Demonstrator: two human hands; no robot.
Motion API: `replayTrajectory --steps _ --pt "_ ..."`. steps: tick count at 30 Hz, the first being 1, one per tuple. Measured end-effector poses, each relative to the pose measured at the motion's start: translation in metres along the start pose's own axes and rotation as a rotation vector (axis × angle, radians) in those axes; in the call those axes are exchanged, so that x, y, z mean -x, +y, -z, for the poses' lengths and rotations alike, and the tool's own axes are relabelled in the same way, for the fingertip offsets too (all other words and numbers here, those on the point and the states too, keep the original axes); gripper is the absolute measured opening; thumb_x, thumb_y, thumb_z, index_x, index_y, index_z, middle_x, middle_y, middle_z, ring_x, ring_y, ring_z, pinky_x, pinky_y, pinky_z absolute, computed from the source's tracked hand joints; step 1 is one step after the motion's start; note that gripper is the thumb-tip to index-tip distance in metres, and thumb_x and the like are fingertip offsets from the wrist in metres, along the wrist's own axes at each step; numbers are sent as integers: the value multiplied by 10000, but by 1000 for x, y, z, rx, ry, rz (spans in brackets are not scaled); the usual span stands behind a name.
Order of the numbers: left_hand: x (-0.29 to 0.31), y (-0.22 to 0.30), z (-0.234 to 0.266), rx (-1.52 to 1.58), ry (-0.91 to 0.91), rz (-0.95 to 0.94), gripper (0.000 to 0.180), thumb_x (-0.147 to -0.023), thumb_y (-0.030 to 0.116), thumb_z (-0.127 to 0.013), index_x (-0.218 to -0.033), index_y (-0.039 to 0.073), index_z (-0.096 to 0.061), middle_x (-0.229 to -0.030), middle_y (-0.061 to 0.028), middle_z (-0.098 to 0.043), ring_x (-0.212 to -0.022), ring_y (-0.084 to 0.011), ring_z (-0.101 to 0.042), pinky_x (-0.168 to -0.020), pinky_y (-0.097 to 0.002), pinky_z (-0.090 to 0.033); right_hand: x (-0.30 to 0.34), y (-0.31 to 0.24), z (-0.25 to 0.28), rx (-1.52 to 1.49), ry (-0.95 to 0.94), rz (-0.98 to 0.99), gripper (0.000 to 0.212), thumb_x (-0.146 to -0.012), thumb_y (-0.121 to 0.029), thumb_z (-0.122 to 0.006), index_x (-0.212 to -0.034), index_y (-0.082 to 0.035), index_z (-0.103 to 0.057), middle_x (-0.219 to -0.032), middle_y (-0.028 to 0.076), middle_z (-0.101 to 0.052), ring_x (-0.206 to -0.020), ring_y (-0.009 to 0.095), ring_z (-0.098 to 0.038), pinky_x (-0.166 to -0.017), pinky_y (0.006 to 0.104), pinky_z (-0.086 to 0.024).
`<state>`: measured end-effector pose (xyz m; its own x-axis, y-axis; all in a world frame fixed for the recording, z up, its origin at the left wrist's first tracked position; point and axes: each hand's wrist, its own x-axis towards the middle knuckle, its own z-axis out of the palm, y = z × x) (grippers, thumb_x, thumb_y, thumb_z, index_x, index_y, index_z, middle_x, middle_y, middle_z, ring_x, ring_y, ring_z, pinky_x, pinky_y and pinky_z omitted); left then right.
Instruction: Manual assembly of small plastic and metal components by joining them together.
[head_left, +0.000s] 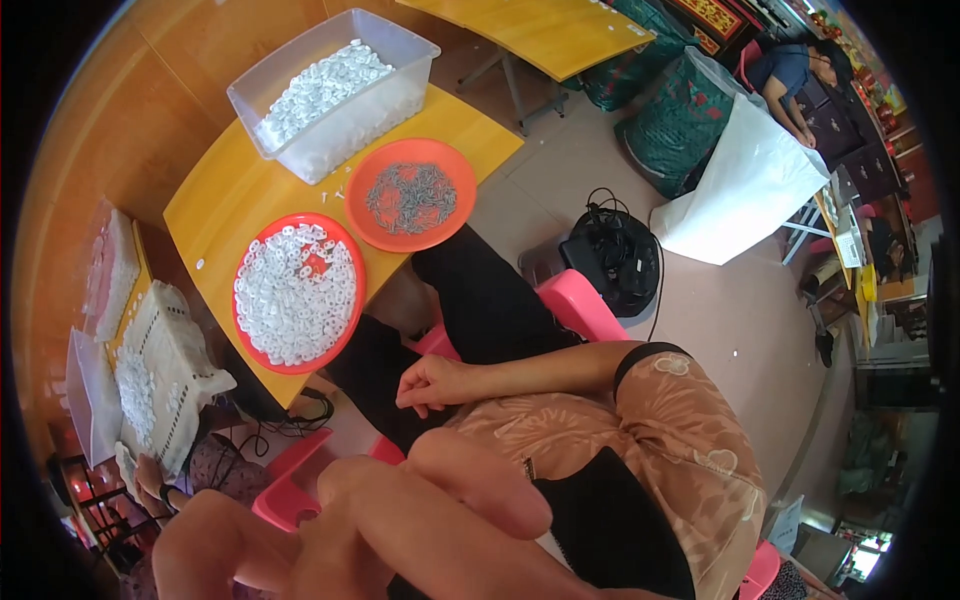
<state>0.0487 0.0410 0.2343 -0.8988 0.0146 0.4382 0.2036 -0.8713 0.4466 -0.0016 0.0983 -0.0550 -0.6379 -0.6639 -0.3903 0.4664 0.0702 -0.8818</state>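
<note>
Right hand (430, 385) over lap, grip relaxed, apparently empty. Left hand (390, 520) fills foreground; can't tell its grip. White plastic pieces (295, 300) in red plate (318, 263) on worktop (215, 190), up-left of right hand.

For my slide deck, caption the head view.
Small white pieces in a red dish, thin grey ones in an orange dish, and a translucent tub share a yellow table.

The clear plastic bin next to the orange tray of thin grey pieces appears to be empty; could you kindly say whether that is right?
Not quite: the head view shows that the clear plastic bin holds many small white pieces. It does stand next to the orange tray of thin grey pieces.
</note>
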Motion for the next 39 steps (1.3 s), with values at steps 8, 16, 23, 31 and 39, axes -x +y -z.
replayTrajectory --steps 8,16,23,31,39 --pt "4 -39 114 -285 -323 -137 546 -868 505 -551 -1179 84 -395 -797 -111 -630 -842 -260 -548 -765 -362 -407 4 30 5 -5 37 -1 200 -871 -222 -617 -864 -22 -631 -635 27 -617 -462 51 -468 -432 203 -361" --pt "27 -50 276 -1084 350 -22 102 -878 57 -571 -951 -15 -573 -798 -43 -606 -741 -89 -579 -679 -221 -456 6 -10 7 126 240 168 164 -879 -186 -604 -863 -25 -632 -618 27 -600 -465 57 -478 -419 194 -353" --pt "35 -44 319 -1184 513 -235 109 -882 98 -588 -933 2 -595 -776 -46 -617 -708 -94 -580 -634 -220 -452 -49 -88 68 631 565 551 217 -829 -236 -625 -834 -24 -674 -649 37 -633 -568 102 -579 -536 260 -457" --pt "35 -51 316 -1220 486 -193 99 -865 101 -609 -911 13 -610 -736 -45 -627 -643 -79 -567 -564 -215 -435 -135 -136 82 1409 686 298 231 -750 -215 -639 -821 0 -682 -848 200 -662 -810 347 -649 -712 445 -512" --pt "33 -48 302 -1243 446 -153 86 -856 83 -612 -898 8 -615 -738 -50 -630 -636 -82 -567 -558 -220 -444 -169 -131 84 1497 739 262 278 -677 -264 -702 -798 -14 -680 -819 221 -654 -812 371 -641 -714 449 -509"
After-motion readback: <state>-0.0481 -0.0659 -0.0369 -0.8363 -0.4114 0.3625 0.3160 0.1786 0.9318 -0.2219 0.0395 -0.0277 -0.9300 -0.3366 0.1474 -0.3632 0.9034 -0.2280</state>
